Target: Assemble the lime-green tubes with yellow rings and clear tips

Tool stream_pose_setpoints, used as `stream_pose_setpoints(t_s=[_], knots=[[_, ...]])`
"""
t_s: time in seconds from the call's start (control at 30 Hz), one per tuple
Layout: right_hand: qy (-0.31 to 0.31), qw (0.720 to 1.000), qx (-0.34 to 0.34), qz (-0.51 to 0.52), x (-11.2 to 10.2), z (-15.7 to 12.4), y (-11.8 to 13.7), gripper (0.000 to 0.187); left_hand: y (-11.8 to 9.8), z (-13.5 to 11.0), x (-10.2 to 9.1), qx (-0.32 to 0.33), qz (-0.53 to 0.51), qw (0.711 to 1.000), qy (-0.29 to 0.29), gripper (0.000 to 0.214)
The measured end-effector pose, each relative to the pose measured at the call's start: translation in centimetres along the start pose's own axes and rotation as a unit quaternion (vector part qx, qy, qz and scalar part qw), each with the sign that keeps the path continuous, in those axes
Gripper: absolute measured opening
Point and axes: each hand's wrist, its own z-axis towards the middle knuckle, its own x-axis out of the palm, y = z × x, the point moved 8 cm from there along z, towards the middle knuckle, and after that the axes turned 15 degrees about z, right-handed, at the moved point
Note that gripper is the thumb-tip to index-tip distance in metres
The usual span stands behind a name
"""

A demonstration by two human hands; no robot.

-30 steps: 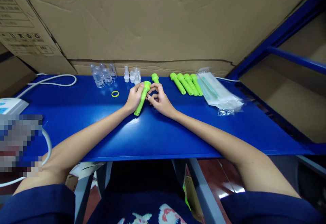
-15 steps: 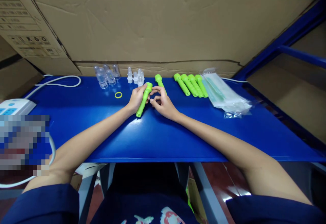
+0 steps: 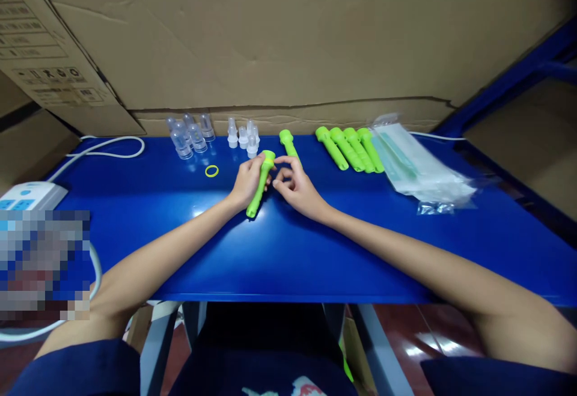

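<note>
My left hand (image 3: 247,182) is closed round a lime-green plastic flashlight body (image 3: 256,196), tilted with its wide head up and its narrow end towards me. A yellow band shows around the head. My right hand (image 3: 300,188) is beside it, fingers apart and partly curled, the index fingertip at or close to the head; I cannot tell if they touch. Behind my right hand lies another green flashlight body (image 3: 290,143), partly hidden by the fingers. A loose yellow ring (image 3: 211,171) lies to the left of my left hand.
Clear plastic caps (image 3: 197,137) and smaller whitish nozzle-like pieces (image 3: 243,136) stand at the back. Several green flashlight bodies (image 3: 356,151) lie right of them, beside plastic-wrapped packets (image 3: 421,164). A white power strip (image 3: 33,196) with its cable is at left. Cardboard (image 3: 288,41) walls the blue table (image 3: 279,258).
The camera view has shifted slightly, so the table things sit a little further right. My left hand keeps its hold on the flashlight body; the right index finger looks a little straighter at its head.
</note>
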Motion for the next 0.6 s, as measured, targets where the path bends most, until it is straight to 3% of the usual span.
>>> stream_pose_setpoints(t_s=[0.1,0.37,0.6], knots=[[-0.003,0.997,0.067,0.042,-0.2,-0.5,-0.6,0.033,0.1,-0.3,0.1,0.002,0.010,1.000,0.010,0.037],[-0.019,0.987,0.136,0.086,-0.3,-1.8,-0.6,0.033,0.6,-1.5,0.3,-0.038,0.007,0.999,0.037,0.041],[-0.016,0.993,0.099,0.056,-0.3,-1.8,-0.5,0.039,0.8,-1.2,0.1,-0.024,0.017,0.999,0.032,0.037]])
